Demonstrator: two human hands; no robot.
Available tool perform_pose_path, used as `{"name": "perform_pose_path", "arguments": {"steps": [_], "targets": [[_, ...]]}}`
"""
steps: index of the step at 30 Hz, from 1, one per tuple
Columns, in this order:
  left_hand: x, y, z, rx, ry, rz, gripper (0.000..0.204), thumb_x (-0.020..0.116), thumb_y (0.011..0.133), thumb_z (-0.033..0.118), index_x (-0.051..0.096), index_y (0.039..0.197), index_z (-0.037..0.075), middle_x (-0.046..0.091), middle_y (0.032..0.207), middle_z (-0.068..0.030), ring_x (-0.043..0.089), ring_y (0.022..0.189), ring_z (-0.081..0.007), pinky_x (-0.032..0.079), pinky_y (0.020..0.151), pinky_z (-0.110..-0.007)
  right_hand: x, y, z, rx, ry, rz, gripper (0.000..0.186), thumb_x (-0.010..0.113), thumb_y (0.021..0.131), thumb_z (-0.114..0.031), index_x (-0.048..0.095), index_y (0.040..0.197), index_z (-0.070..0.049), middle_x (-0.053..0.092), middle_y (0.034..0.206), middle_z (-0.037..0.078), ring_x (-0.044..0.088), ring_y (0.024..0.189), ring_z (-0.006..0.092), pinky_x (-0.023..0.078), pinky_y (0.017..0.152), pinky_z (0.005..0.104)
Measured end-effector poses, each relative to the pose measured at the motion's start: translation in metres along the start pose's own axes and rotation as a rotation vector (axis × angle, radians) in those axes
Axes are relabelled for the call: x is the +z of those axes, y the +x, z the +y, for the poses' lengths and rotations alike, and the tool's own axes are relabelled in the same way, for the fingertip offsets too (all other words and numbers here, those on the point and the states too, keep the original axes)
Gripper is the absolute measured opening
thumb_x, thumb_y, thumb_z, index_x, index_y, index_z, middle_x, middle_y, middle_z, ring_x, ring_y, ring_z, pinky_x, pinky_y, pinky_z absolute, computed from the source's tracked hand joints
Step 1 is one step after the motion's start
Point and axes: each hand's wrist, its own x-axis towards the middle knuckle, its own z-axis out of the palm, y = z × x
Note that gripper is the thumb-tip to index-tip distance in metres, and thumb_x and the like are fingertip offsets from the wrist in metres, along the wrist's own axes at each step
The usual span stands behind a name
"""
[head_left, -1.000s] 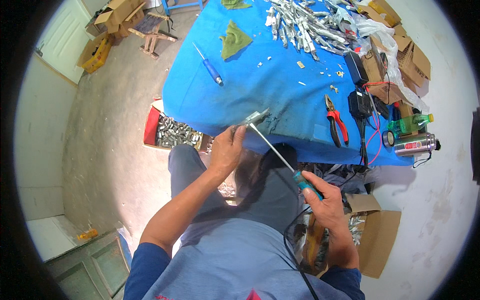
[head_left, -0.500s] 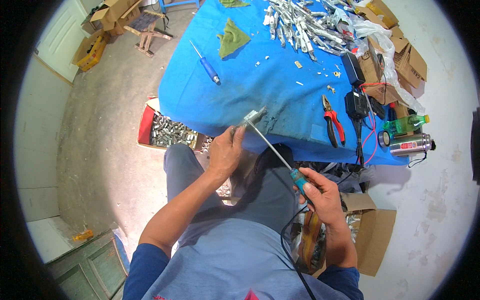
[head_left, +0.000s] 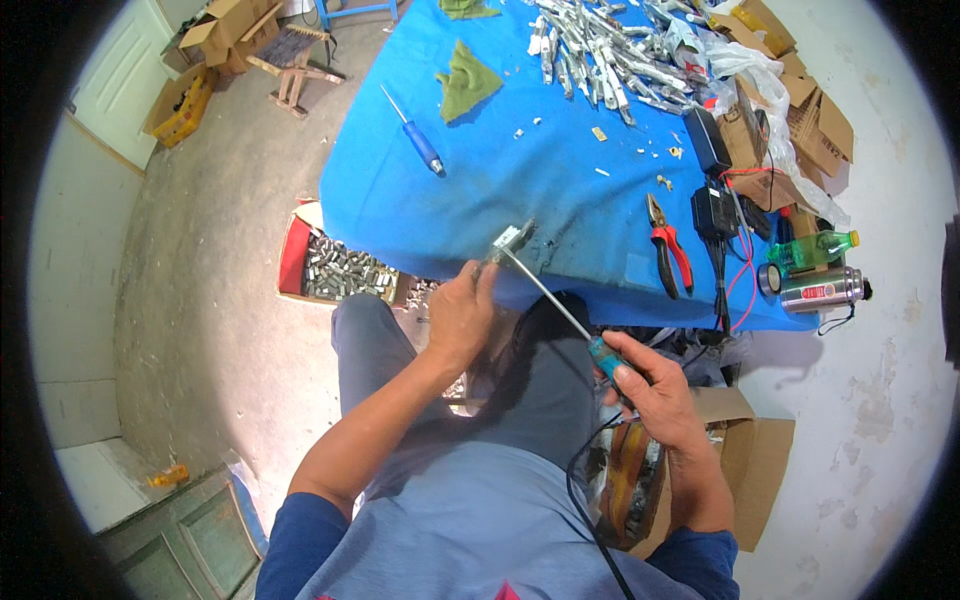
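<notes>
My right hand [head_left: 655,390] is wrapped round the teal handle of a soldering iron [head_left: 608,362], which has a long metal shaft and a black cord trailing down. Its shaft slants up and left, the tip meeting a small silvery-white metal part [head_left: 508,240] at the table's near edge. Closed fingers of my left hand [head_left: 463,308] pinch the near end of that part. Dark smudges mark the blue cloth [head_left: 560,170] just beyond it. To the right lie red-handled pliers [head_left: 668,245], apart from both hands.
A blue screwdriver [head_left: 422,147] and green rag [head_left: 468,82] lie farther left. Many silvery strips [head_left: 600,60] are heaped at the back. Black adapters [head_left: 713,210], a green bottle [head_left: 815,248] and a steel flask [head_left: 820,290] line the right. A box of metal pieces [head_left: 345,268] stands below left.
Both hands, the soldering iron and the metal part have shifted slightly right. The iron's tip remains at the part, and my grips look the same.
</notes>
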Motion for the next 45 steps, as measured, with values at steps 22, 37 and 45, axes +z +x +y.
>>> {"name": "perform_pose_path", "arguments": {"steps": [22, 37, 45], "targets": [[-0.008, 0.009, 0.001, -0.054, -0.09, -0.104, 0.044, 0.054, 0.095, 0.038, 0.062, 0.083, -0.004, 0.06, 0.068, -0.0246, 0.059, 0.067, -0.0438, 0.045, 0.061, -0.048, 0.01, 0.01, 0.025, -0.462, -0.604, 0.211, 0.039, 0.063, 0.086, -0.011, 0.06, 0.124, -0.006, 0.067, 0.091, 0.016, 0.065, 0.077, 0.0355, 0.053, 0.07, 0.0378], [-0.017, 0.017, 0.01, -0.039, 0.116, -0.21, 0.049, 0.045, 0.099, 0.041, 0.066, 0.083, 0.001, 0.063, 0.076, -0.0263, 0.06, 0.077, -0.0464, 0.045, 0.07, -0.054, -0.003, 0.012, 0.033, -0.193, -0.111, 0.07, 0.037, 0.06, 0.092, -0.009, 0.06, 0.128, -0.001, 0.063, 0.084, 0.002, 0.057, 0.069, 0.008, 0.049, 0.065, 0.0239], [-0.013, 0.013, 0.018, 0.151, 0.269, -0.125, 0.045, 0.047, 0.099, 0.035, 0.062, 0.072, 0.002, 0.059, 0.063, -0.0237, 0.059, 0.062, -0.0442, 0.044, 0.059, -0.053, 0.001, -0.001, 0.028, -0.164, -0.042, 0.094, 0.038, 0.059, 0.093, -0.009, 0.058, 0.13, 0.0, 0.066, 0.09, 0.006, 0.059, 0.069, 0.009, 0.049, 0.064, 0.0243]]}}
